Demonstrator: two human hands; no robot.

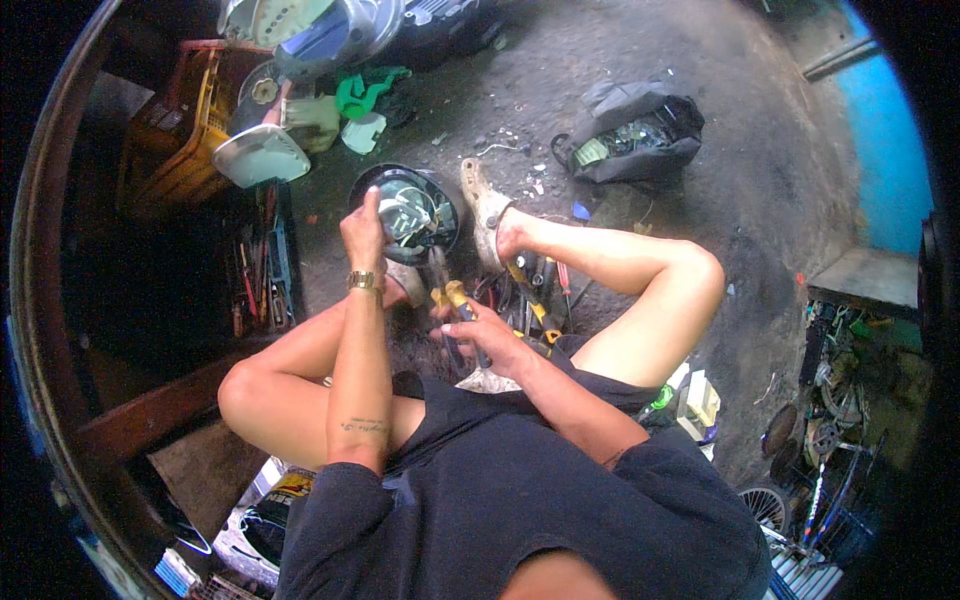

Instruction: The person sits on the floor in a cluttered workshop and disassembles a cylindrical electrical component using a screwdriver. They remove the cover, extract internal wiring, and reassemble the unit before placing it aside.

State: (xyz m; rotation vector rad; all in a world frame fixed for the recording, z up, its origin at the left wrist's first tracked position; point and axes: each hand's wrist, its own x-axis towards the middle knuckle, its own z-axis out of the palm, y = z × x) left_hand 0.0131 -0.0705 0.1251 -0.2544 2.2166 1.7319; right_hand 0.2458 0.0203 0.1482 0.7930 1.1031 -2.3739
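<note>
A round black housing (449,190), with pale wires and small parts inside it, sits tilted between my feet. My left hand (362,232) is closed on its left rim, thumb pointing up over the edge. In my right hand (492,338) is a pair of pliers (460,302) with yellow and dark handles, fingers wrapped round the grips. The jaws point at the near rim of the housing; whether they touch it, I cannot tell. Motion blurs the pliers somewhat.
Several hand tools (545,310) lie under my right leg. An open black bag (640,135) of small scrap stands ahead to the right. Yellow crates (165,130) and plastic casings (262,155) crowd the far left. Bicycle parts (825,440) pile up at the right.
</note>
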